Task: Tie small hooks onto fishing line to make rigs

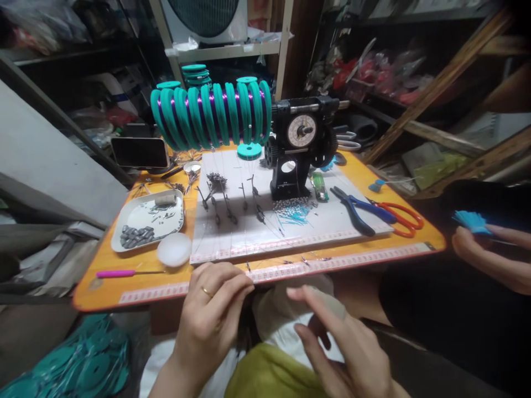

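My left hand [215, 309], with a ring on one finger, is closed in a pinch at the table's front edge; what sits between thumb and fingertip is too small to make out. To its right, my right hand [340, 337] has thumb and index finger apart, holding nothing visible. Just beyond the fingertips runs a printed ruler strip [282, 272] with small dark fittings on it. Thin lines with dark weights [260, 213] hang over a white board [249, 243], below a row of teal foam spools [207, 113] wound with purple line.
A black winding machine [292, 149] with a dial carries the spools. On the left are a white tray [176, 226] of grey pieces and a pink-handled tool [116, 273]. Pliers [357, 207] and orange-handled scissors [409, 226] lie right. Another person's hand [477, 249] holds a blue bundle.
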`<state>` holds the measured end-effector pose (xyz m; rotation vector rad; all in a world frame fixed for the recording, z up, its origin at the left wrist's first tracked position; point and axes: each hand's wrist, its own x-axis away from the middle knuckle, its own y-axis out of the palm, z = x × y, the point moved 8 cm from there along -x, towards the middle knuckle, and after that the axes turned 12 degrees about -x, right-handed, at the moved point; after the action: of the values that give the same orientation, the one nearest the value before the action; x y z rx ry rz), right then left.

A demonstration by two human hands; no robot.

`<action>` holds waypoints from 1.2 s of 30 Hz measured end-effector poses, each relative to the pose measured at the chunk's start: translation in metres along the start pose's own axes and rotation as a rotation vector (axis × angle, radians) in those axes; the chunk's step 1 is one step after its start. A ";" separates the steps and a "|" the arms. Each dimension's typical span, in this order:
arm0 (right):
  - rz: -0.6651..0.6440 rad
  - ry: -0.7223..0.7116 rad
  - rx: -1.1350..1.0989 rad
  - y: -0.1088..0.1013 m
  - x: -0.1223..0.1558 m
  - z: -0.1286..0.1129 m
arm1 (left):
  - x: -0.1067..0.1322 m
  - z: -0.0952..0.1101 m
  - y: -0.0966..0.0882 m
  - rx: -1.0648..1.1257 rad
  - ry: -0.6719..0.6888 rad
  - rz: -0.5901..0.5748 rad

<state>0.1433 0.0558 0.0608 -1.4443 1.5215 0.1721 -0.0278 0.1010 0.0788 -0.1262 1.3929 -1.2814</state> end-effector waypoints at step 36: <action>-0.117 0.231 -0.367 0.078 -0.017 -0.003 | 0.104 -0.039 0.069 0.969 -1.143 0.070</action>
<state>0.0740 0.0873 0.0350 -1.8939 1.6435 0.2287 -0.0503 0.0781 -0.0475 -0.1054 -0.2300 -1.3359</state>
